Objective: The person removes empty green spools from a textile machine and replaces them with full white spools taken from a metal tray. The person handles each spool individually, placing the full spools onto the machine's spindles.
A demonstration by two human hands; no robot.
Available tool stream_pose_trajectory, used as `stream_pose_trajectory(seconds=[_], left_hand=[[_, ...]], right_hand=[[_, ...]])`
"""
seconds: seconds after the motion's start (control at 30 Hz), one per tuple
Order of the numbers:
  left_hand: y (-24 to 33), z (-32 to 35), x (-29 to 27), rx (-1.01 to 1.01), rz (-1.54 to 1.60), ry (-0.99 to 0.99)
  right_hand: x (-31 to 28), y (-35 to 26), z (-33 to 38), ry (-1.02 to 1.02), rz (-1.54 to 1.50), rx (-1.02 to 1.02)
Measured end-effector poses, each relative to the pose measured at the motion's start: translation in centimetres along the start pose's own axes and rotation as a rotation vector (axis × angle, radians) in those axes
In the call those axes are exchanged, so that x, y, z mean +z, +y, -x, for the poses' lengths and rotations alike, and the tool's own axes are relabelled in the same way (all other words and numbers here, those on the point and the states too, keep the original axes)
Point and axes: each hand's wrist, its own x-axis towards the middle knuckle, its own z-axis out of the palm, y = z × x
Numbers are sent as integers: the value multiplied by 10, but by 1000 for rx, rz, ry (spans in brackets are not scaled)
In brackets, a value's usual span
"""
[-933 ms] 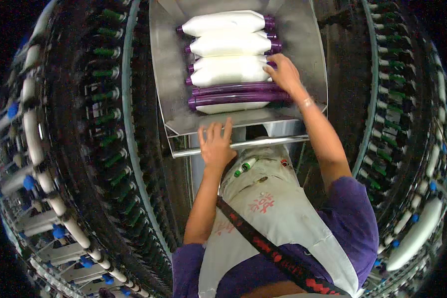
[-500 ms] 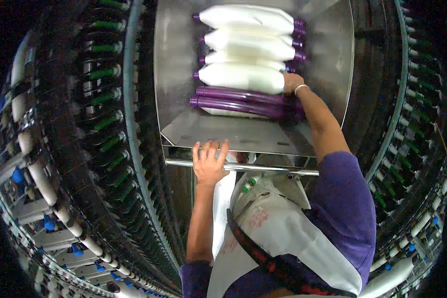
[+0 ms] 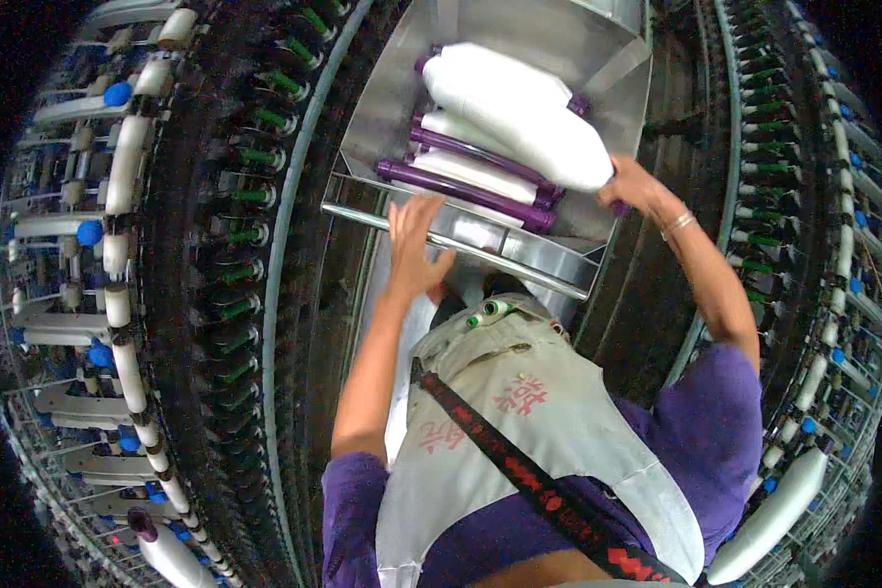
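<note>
A metal trolley bin holds full white roving bobbins and bare purple tubes. My right hand is closed round the purple end of a full roving bobbin, which lies slanted over the others, its near end raised toward the bin's right wall. Beneath it, another full bobbin lies at the back. Several purple tubes lie in the front part with white pieces between them. My left hand rests at the bin's front edge, over the chrome handle bar, fingers stretched and thumb apart.
Spinning machine frames flank me, with rows of green tubes at left and more at right. White rollers and blue knobs line their outer sides. Full bobbins hang low right and low left. Small green-ended tubes sit in my apron pocket.
My right hand has drawn a full bobbin rightward and toward me, turning it slantwise. The view and trolley have turned, and my left hand has shifted slightly on the front edge.
</note>
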Motion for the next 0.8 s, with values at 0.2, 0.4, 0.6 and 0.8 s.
stream_pose_trajectory(seconds=[0.2,0.4,0.6,0.8], left_hand=[[74,5,26,-288,970,-594],[130,-59,-42,-63,1825,-92],[133,-33,-128,-181,1741,161],[98,-7,-167,-384,953,145]], right_hand=[[67,-37,125,-370,-1276,-106],[147,-99,140,-536,-1419,-379],[141,-139,133,-320,-943,-444],[155,-160,116,-278,-783,-465]])
